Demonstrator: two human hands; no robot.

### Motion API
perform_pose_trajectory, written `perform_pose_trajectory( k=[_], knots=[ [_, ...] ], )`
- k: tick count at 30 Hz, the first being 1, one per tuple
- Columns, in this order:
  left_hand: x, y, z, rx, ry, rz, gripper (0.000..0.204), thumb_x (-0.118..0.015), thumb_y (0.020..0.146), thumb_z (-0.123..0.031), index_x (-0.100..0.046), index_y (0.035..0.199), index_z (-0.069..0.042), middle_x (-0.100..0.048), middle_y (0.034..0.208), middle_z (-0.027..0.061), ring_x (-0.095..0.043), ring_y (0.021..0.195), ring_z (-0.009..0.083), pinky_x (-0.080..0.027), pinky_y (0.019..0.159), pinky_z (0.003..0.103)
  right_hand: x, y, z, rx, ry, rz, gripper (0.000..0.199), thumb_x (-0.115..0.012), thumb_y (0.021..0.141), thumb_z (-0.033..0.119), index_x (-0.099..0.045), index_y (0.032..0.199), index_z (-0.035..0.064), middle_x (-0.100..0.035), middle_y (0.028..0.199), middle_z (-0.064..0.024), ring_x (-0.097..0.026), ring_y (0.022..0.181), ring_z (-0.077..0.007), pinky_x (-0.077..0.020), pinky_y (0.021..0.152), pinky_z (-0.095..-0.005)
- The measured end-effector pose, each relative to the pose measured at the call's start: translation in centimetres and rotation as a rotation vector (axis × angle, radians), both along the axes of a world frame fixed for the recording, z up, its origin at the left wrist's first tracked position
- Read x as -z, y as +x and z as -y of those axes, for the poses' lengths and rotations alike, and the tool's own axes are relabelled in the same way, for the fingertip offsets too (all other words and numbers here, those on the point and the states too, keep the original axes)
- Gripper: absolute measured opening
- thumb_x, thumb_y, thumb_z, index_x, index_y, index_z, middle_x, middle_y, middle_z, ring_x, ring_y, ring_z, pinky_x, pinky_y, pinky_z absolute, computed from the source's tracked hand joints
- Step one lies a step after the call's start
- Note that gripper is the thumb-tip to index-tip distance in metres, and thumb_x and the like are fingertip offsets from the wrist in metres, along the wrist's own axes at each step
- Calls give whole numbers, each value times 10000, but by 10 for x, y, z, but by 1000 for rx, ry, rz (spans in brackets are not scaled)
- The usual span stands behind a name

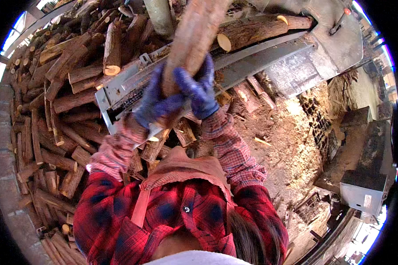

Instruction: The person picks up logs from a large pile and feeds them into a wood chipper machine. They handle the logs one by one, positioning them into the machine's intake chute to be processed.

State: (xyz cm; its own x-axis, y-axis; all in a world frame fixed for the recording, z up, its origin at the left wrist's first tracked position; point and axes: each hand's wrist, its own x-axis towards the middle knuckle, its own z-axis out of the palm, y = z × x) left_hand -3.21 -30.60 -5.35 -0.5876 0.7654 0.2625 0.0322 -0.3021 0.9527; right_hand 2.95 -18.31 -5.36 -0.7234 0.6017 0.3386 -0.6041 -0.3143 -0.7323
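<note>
I hold a thick, pale brown log (194, 31) upright in front of me with both hands. My left hand (157, 99), in a blue-purple glove, wraps its lower end from the left. My right hand (199, 90), gloved the same, grips it from the right, touching the left hand. The log rises past the grey metal trough (252, 57) of a wood-cutting machine, where another log (256, 28) lies lengthwise.
A large heap of cut logs (62, 97) fills the left side, down to my feet. Sawdust and wood scraps (278, 132) cover the ground on the right. A grey machine housing (336, 35) stands at upper right, a white box (362, 192) at lower right.
</note>
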Motion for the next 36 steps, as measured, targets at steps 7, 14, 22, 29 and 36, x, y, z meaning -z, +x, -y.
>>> perform_pose_trajectory(
  k=[7,14,22,29,36],
  knots=[
    [36,-125,43,-43,-923,-991,1007,-779,717,-408,-233,1475,-34,-403,1419,246,-408,1309,374,-312,1101,412,97,53,28,24,527,381,802,-754,796,217,-320,1412,-58,-459,1371,-213,-459,1272,-283,-379,1047,-386],
    [58,-125,8,-148,-1029,-1346,813,-660,790,-457,-324,1440,-100,-412,1412,209,-382,1314,378,-301,1098,447,237,198,-20,2,677,1025,662,-735,813,244,-445,1331,-49,-582,1218,-198,-579,1078,-274,-465,927,-361],
    [83,25,18,-646,-388,-1108,499,-693,834,-249,-541,1250,-18,-593,1180,197,-575,1111,357,-463,946,444,286,299,-69,-596,507,1370,761,-682,829,458,-445,1316,-77,-502,1337,-220,-490,1228,-301,-403,1005,-346],
    [236,270,190,-175,-1205,-95,374,-638,831,-358,-627,1123,-125,-658,1074,141,-645,924,319,-510,759,402,397,374,-135,-784,210,1761,542,-686,826,425,-569,1215,67,-628,988,-84,-579,772,-213,-486,643,-372],
    [328,430,325,-790,-1212,421,440,-576,807,-519,-720,916,-118,-696,909,157,-659,902,335,-500,778,425,406,291,-112,-722,331,1865,528,-636,891,385,-517,1347,146,-612,1012,-135,-560,765,-244,-486,650,-440]
  ],
)
